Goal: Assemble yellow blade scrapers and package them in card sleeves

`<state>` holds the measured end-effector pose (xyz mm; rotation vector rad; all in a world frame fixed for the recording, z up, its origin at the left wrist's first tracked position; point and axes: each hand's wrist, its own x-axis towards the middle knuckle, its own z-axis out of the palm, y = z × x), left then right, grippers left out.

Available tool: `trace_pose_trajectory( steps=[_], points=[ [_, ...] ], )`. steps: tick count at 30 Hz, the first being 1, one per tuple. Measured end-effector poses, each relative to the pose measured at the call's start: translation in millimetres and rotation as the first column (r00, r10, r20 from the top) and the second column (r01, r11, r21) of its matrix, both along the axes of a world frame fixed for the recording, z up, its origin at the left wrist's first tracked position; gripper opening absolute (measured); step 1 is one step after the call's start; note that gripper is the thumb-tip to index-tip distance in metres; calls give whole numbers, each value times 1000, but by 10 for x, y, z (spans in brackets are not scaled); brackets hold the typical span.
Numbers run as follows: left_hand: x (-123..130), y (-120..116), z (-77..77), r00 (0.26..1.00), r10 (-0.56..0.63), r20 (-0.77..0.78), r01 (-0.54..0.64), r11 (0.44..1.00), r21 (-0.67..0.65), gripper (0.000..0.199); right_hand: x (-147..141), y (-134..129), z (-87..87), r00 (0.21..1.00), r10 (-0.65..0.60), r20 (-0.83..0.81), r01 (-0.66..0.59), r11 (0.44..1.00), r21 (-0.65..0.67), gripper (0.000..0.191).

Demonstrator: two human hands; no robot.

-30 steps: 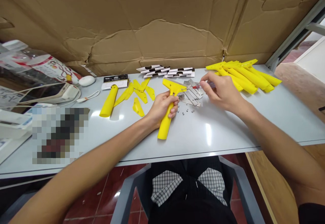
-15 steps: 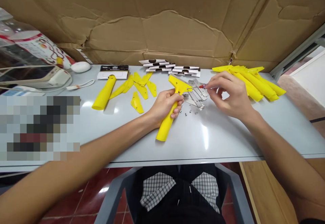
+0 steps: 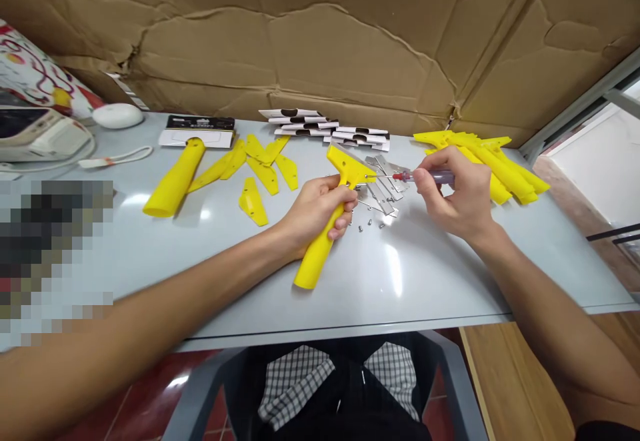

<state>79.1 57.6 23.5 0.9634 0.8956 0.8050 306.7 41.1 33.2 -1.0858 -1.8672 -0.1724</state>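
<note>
My left hand (image 3: 325,211) is wrapped round the neck of a yellow plastic scraper (image 3: 315,261), its wide head pointing away from me and its handle towards me. A thin metal blade edge shows along the far side of that head. Between the fingers of my right hand (image 3: 457,191) is a screwdriver (image 3: 440,176) with a clear purplish handle and a red collar. Its shaft lies level, and the tip meets the right end of the scraper head. Behind and below the head lie several metal blades (image 3: 385,188) and small screws (image 3: 370,222).
Yellow cover plates (image 3: 254,201) lie left of my left hand, beside a carded yellow scraper (image 3: 175,178). Folded cards (image 3: 300,124) sit at the back against cardboard (image 3: 350,48). Yellow handles (image 3: 505,168) are piled on the right. A white mouse (image 3: 118,116) and cable lie far left.
My right hand has turned and shifted its grip, so the screwdriver's handle now shows. The tip stays at the scraper head. The camera view has shifted slightly.
</note>
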Motion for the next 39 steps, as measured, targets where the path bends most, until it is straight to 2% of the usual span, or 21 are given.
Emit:
trace_pose_trajectory(
  steps=[4, 8, 12, 17, 23, 25, 31, 39],
  points=[
    [-8, 18, -8, 1000, -10, 12, 10, 1000, -9, 21, -18, -9, -18, 999, -22, -25, 23, 1000, 12, 8],
    [-28, 33, -23, 999, -26, 28, 27, 1000, -15, 20, -35, -32, -13, 998, -31, -54, 33, 999, 43, 18],
    [-32, 39, -11, 999, -24, 35, 25, 999, -41, 20, -38, -58, 29, 1000, 8, 11, -8, 997, 71, 27],
    [-30, 36, 10, 999, -37, 27, 38, 999, -37, 18, -27, -54, 64, 999, -25, 28, 23, 998, 56, 32],
    [-31, 27, 10, 998, -56, 27, 57, 998, -31, 20, -11, -50, 42, 993, 116, -15, -116, 993, -6, 12],
    [-32, 29, 2, 998, -54, 37, 55, 998, -26, 20, -10, -51, 27, 988, 153, -36, -153, 988, 2, 11],
    [-31, 43, -37, 996, -41, 78, 42, 999, -7, 18, 20, -30, 37, 998, 65, -11, -64, 996, 56, 15],
    [-35, 51, -86, 992, -54, 118, 52, 998, 20, 19, 73, -11, 42, 990, 109, 87, -104, 993, -52, 12]
  ],
)
